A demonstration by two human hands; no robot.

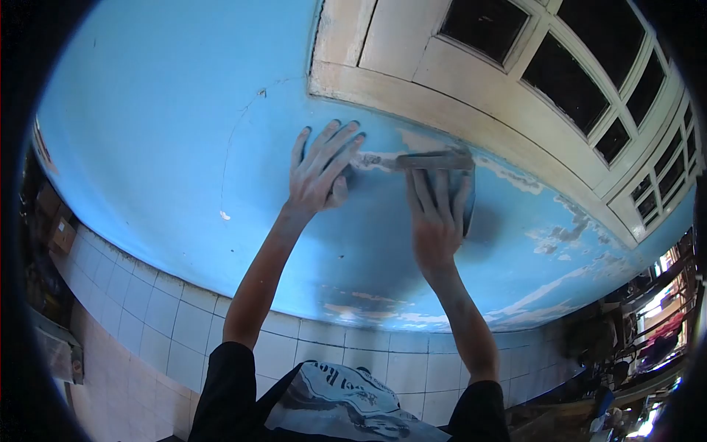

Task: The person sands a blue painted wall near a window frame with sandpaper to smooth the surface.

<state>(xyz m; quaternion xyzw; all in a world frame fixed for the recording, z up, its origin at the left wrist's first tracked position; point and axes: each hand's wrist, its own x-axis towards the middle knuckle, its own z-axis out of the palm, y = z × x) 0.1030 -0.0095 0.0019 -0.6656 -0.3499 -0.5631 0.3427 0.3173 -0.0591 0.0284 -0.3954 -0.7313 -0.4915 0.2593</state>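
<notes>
My left hand (320,173) is pressed against the blue wall (169,147) with its fingers spread and nothing held. To its right, my right hand (438,221) lies over a dark grey piece of sandpaper (433,160), flat to the wall. The top edge of the sandpaper folds over my fingertips and hides them, and its dark side edge shows right of my fingers. Between the hands runs a rough, pale scraped streak (374,160) where paint is gone. Both hands look dusty.
Above right is a cream window frame (412,92) with dark panes. Bare, flaking patches (578,221) mark the wall at right. White tiles (158,320) line the wall's foot. Cluttered objects (633,346) stand at far right, and a cardboard box (63,234) at far left.
</notes>
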